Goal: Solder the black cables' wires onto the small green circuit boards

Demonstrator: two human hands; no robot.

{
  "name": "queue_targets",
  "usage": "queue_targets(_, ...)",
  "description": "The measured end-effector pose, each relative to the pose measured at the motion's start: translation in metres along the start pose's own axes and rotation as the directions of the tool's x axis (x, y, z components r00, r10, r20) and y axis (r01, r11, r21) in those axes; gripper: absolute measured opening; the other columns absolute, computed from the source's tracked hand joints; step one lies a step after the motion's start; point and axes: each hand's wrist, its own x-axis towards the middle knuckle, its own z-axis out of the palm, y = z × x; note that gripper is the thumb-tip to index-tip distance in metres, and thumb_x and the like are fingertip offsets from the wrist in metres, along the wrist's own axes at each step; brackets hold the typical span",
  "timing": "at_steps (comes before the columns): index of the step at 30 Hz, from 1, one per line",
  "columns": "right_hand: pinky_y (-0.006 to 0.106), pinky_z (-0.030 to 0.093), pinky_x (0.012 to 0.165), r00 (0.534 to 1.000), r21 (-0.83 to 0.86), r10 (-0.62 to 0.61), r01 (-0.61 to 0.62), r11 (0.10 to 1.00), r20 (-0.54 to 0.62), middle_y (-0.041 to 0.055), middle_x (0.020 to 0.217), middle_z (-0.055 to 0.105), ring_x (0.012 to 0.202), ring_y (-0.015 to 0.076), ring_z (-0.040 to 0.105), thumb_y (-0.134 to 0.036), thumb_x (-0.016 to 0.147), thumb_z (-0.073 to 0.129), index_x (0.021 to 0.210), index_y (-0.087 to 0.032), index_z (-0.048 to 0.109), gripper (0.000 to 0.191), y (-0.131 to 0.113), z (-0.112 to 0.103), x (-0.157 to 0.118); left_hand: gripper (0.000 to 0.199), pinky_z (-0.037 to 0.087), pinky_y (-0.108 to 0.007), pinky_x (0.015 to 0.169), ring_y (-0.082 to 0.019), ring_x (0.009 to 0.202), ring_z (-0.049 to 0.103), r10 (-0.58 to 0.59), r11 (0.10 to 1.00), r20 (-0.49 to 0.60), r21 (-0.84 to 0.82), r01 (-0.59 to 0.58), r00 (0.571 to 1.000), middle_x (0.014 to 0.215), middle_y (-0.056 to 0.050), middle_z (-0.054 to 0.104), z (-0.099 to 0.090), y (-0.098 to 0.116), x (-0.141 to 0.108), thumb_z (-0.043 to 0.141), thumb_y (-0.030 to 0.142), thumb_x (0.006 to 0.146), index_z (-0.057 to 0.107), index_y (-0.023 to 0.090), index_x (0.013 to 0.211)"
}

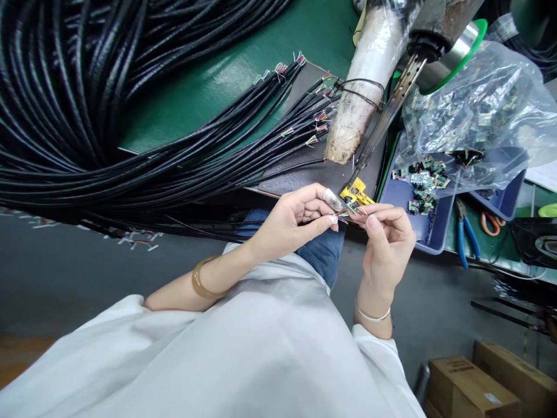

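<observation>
My left hand is closed in a pinch on the stripped coloured wires of a cable; one finger wears a white wrap. Facing it, my right hand pinches a thin wire between thumb and forefinger. Just beyond the fingertips, a small green circuit board sits at a yellow fixture. A soldering iron slants down from above, its tip close to that fixture. Fingers partly cover the wire ends and the board.
Black cables with stripped ends cover the left of the green bench. A white wrapped tube stands beside the iron. To the right are a blue tray of circuit boards, a plastic bag and blue-handled pliers. Cartons stand below.
</observation>
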Motion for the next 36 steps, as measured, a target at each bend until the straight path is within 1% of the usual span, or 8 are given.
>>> queue_targets(4,0.025,0.064,0.071,0.998,-0.018,0.025,-0.024,1.000,0.062,0.0000,0.089,0.072,0.074,0.0108,0.072,-0.027,0.092,0.067,0.086,-0.020,0.060,0.012,-0.001,-0.005,0.003,0.010,0.048,-0.013,0.059,-0.008,0.071,0.069,0.008,1.000,0.088,0.004,-0.009,0.996,0.080,-0.002,0.073,-0.002,0.000,-0.004,0.068,0.018,0.091,0.060,0.015,0.096)
queue_targets(8,0.027,0.065,0.073,0.994,-0.018,0.050,-0.048,0.999,0.093,0.0012,0.092,0.074,0.079,0.0128,0.073,-0.025,0.090,0.069,0.086,-0.020,0.061,0.010,0.000,-0.003,0.000,0.012,0.051,-0.015,0.065,-0.009,0.075,0.070,-0.001,1.000,0.114,0.001,0.001,0.993,0.083,-0.003,0.073,-0.002,0.000,-0.006,0.069,0.020,0.091,0.060,0.016,0.097)
queue_targets(12,0.027,0.064,0.074,0.999,-0.044,-0.030,0.028,0.999,-0.042,0.0011,0.092,0.073,0.080,0.0127,0.073,-0.021,0.090,0.068,0.087,-0.020,0.062,0.007,-0.003,0.001,-0.004,0.013,0.049,-0.014,0.060,-0.009,0.071,0.070,-0.021,1.000,0.076,0.018,0.020,0.997,0.080,-0.003,0.073,0.000,0.000,-0.005,0.070,0.021,0.090,0.059,0.016,0.093)
queue_targets(16,0.029,0.063,0.070,0.974,-0.122,-0.170,0.153,0.981,-0.149,0.0011,0.089,0.072,0.078,0.0139,0.071,-0.018,0.090,0.067,0.087,-0.021,0.062,0.007,-0.008,0.004,-0.007,0.016,0.044,-0.013,0.053,-0.007,0.061,0.065,-0.045,0.999,0.008,0.012,0.045,0.999,0.074,-0.001,0.071,0.002,0.002,-0.003,0.072,0.021,0.086,0.058,0.016,0.090)
queue_targets(22,0.034,0.062,0.073,0.918,-0.301,-0.397,0.371,0.879,-0.025,0.0012,0.090,0.076,0.083,0.0167,0.073,-0.010,0.085,0.070,0.091,-0.023,0.066,0.014,-0.006,0.007,-0.013,0.013,0.037,-0.015,0.047,-0.005,0.048,0.048,-0.151,0.988,-0.054,0.004,0.151,0.987,0.057,0.004,0.059,0.004,0.007,0.002,0.072,0.022,0.079,0.064,0.013,0.082)
queue_targets(26,0.037,0.064,0.076,0.906,-0.396,-0.423,0.382,0.835,-0.016,0.0023,0.096,0.076,0.087,0.0186,0.075,-0.011,0.087,0.068,0.096,-0.023,0.064,0.016,0.003,0.004,-0.013,0.013,0.030,-0.016,0.046,-0.003,0.048,0.039,-0.141,0.990,-0.130,0.002,0.143,0.981,0.056,0.006,0.050,0.006,0.011,0.009,0.073,0.020,0.073,0.061,0.014,0.072)
queue_targets(31,0.040,0.063,0.082,0.939,-0.427,-0.343,0.318,0.847,0.020,0.0032,0.099,0.075,0.092,0.0191,0.074,-0.015,0.089,0.067,0.093,-0.023,0.064,0.009,0.008,0.003,-0.005,0.011,0.036,-0.019,0.052,-0.007,0.056,0.045,-0.091,0.987,-0.154,0.114,0.109,0.984,0.060,0.002,0.054,0.005,0.012,0.018,0.067,0.022,0.075,0.065,0.013,0.068)
queue_targets(36,0.038,0.063,0.082,0.890,-0.508,-0.442,0.431,0.746,0.106,0.0028,0.101,0.076,0.093,0.0182,0.074,-0.011,0.087,0.068,0.092,-0.024,0.063,0.015,0.009,0.006,0.002,0.014,0.042,-0.020,0.059,-0.009,0.061,0.051,-0.005,0.981,-0.170,0.191,0.037,0.986,0.066,0.000,0.061,0.005,0.012,0.024,0.065,0.022,0.079,0.068,0.013,0.069)
